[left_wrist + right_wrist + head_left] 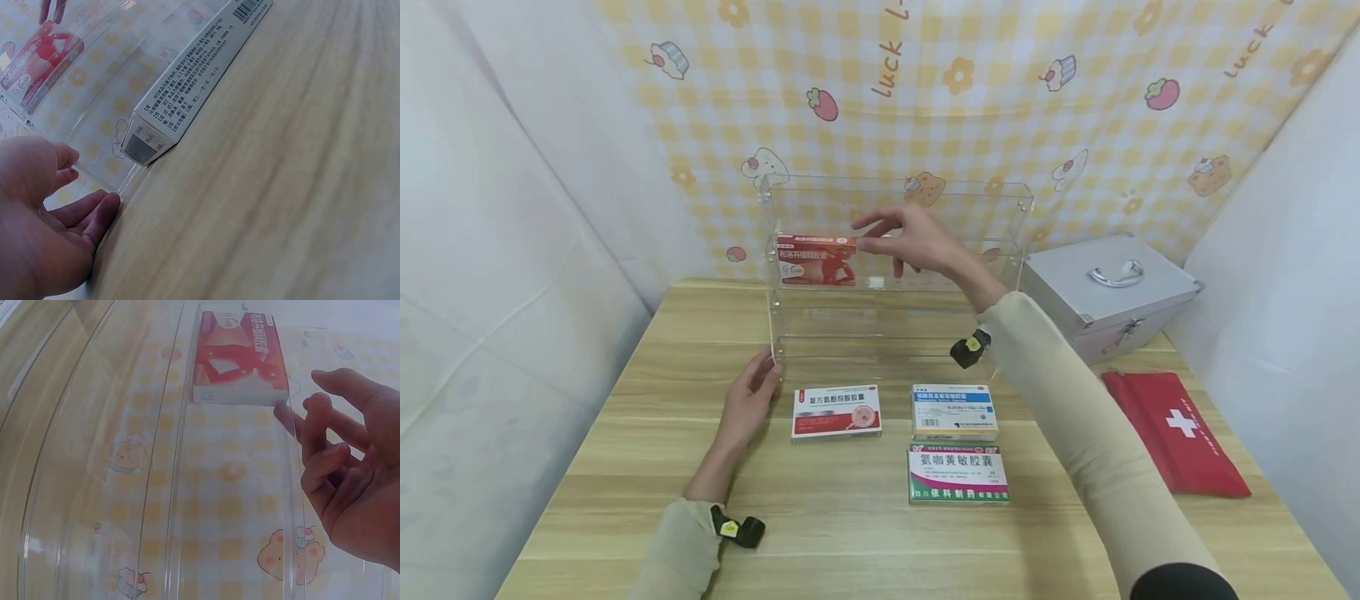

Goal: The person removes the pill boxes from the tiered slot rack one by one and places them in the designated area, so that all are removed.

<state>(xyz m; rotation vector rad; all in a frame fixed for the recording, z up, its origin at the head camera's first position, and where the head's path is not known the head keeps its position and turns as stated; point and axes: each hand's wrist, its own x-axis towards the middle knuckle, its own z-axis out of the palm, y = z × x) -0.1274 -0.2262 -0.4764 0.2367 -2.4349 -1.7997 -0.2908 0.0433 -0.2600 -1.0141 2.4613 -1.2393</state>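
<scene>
A red medicine box (817, 262) stands on an upper tier of the clear acrylic rack (895, 346), at its left end. By the box's right end is my right hand (913, 240), its fingers loosely bent. In the right wrist view nothing lies between the thumb and fingers of that hand (356, 450), and a fingertip is close to the box's lower corner (240, 395). My left hand (748, 396) holds the rack's lower left front corner, with fingers on both sides of the clear edge in the left wrist view.
In front of the rack lie a red-and-white medicine box (837, 412), a blue-and-white one (955, 412) and a green-and-white one (958, 473). To the right are a silver metal case (1105, 283) and a red pouch (1176, 433) with a white cross.
</scene>
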